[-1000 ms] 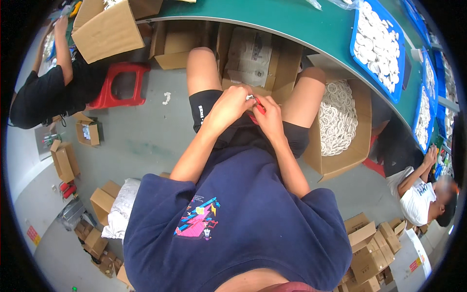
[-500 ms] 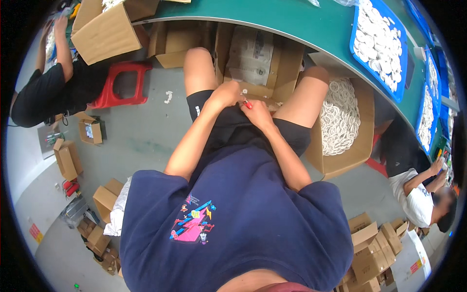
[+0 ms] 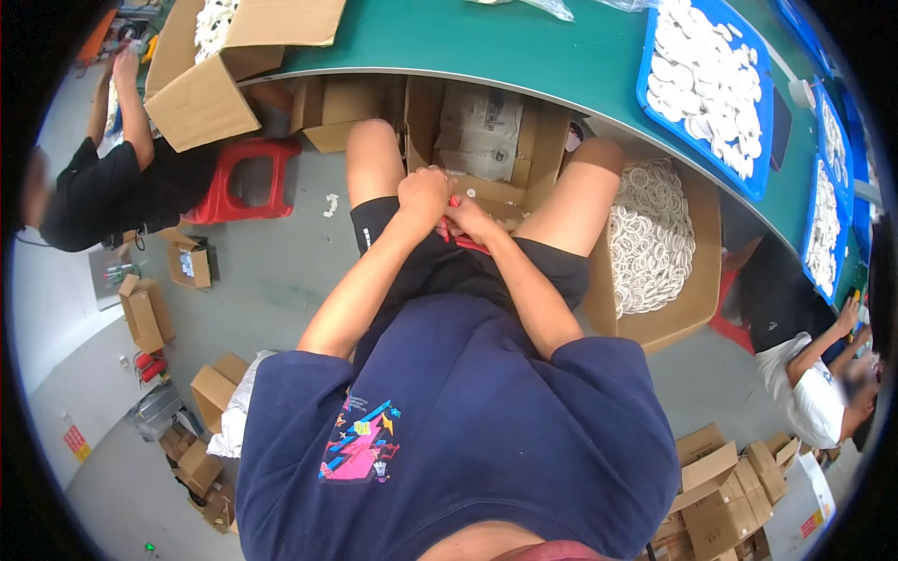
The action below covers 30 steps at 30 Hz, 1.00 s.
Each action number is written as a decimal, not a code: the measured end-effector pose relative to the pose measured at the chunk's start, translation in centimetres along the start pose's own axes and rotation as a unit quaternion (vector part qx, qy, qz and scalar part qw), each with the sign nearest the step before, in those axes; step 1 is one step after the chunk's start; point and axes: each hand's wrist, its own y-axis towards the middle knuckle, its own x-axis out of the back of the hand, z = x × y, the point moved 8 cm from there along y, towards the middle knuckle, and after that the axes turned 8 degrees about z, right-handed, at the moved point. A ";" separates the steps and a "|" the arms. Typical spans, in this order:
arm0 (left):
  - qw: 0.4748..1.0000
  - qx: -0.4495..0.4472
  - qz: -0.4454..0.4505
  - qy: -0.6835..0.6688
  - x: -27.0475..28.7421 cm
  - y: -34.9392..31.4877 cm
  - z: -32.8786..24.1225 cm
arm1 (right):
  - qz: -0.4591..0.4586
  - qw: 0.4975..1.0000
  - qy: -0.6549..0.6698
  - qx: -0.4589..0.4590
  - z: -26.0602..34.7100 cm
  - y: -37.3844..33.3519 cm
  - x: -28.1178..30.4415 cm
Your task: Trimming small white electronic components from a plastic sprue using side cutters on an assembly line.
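Between my thighs, above my lap, both hands are close together. My right hand is closed round red-handled pliers; the handles stick out by the fingers, and the jaws are hidden. My left hand is closed just left of them, its back turned up, so whatever it holds is out of sight. Beyond the hands, an open cardboard box stands under the table edge, with a pale sheet and a few small white bits inside. By my right thigh, another carton holds many white plastic rings.
The green table curves ahead, bearing a blue tray of white pieces and a carton. A red stool stands left. One co-worker sits left, another right. Cartons stack behind on the right.
My left hand has turned over and come closer to my right. More of the red handles shows now. The view has shifted slightly, so the table sits lower in it.
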 end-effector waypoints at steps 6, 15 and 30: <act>0.999 -0.007 0.008 -0.045 0.5 1.0 0.0 | -0.027 0.994 0.099 0.048 -0.1 1.6 1.4; 0.985 -0.076 0.154 -0.019 1.8 -0.5 -3.3 | -0.087 0.989 -0.112 0.028 -0.2 0.9 2.5; 0.901 -0.321 -0.236 -0.172 27.2 3.0 -23.2 | -0.222 0.931 -0.284 -0.064 -3.5 -0.2 6.2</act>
